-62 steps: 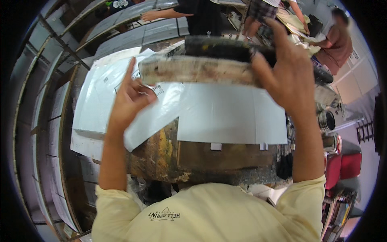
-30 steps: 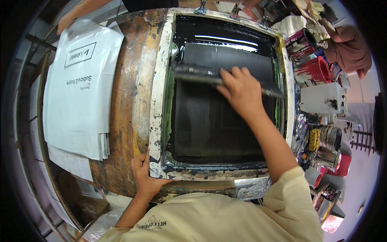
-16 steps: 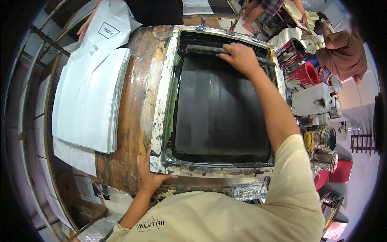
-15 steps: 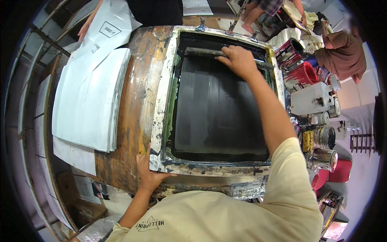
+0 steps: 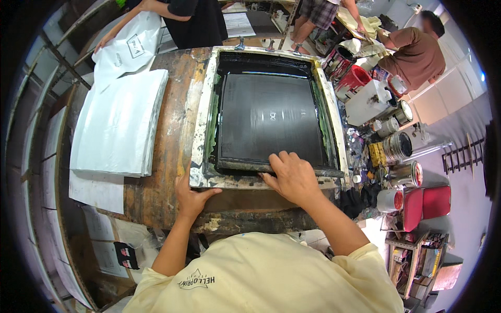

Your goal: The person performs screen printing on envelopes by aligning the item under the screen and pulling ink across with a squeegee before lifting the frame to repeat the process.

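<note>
R hand [image 5: 293,180] grips squeegee [image 5: 242,166] under its fingers, black-inked mesh [image 5: 261,130] just beyond, L hand [image 5: 189,199] splayed open at frame [image 5: 202,125] corner to their L, white stack [image 5: 117,122] farther L; uneven R pressure could streak mesh, slack L hold poss. shift frame.

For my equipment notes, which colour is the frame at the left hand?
The frame is whitish, stained dark in places; see the head view.

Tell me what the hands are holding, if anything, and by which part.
The right hand grips the squeegee around mid-length. The left hand is at the near left corner of the screen frame; whether it grips is unclear.
</note>
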`<state>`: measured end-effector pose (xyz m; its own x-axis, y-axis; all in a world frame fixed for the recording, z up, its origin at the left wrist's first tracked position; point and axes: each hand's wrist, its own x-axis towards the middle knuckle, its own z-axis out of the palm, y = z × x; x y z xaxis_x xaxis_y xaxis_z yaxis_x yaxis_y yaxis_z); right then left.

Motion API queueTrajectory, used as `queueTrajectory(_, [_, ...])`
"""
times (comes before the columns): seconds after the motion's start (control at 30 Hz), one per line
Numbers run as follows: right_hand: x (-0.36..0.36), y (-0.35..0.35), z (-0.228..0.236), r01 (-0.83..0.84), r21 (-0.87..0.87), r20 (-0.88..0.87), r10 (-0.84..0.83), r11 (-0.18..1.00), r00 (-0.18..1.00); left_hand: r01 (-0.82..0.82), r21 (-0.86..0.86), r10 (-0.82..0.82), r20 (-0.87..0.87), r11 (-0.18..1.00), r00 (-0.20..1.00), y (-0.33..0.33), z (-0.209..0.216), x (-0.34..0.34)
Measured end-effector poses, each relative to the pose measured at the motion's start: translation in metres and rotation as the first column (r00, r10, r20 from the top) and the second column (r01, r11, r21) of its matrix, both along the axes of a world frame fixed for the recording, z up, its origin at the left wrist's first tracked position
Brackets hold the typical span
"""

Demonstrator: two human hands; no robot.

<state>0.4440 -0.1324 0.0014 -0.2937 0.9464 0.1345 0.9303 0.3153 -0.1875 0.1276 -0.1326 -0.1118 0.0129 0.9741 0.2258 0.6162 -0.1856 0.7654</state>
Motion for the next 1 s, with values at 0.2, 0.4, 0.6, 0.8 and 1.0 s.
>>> queueTrajectory(0.2, [0.000,-0.010,0.085,0.014,0.306,0.025,-0.023,0.952,0.999,-0.057,0.005,0.043,0.594,0.998,0.803,0.013,0.081,0.028])
queueTrajectory(0.4, [0.000,0.065,0.172,0.051,0.637,0.051,-0.109,0.769,0.993,0.038,0.372,-0.197,0.400,0.928,0.895,0.056,0.124,0.044])
queueTrajectory(0.6, [0.015,0.102,0.195,-0.034,0.749,0.015,0.033,0.661,0.999,0.108,-0.096,-0.145,-0.633,0.989,0.761,-0.017,0.030,0.059])
queueTrajectory(0.8, [-0.009,0.107,0.239,0.107,0.621,-0.165,-0.004,0.776,0.986,0.095,-0.322,-0.274,-0.576,0.942,0.770,-0.022,0.014,0.061])
queueTrajectory(1.0, [-0.005,0.111,0.251,0.078,0.516,-0.320,0.107,0.853,0.942,0.122,-0.176,-0.189,-0.445,0.977,0.875,-0.013,0.027,0.069])
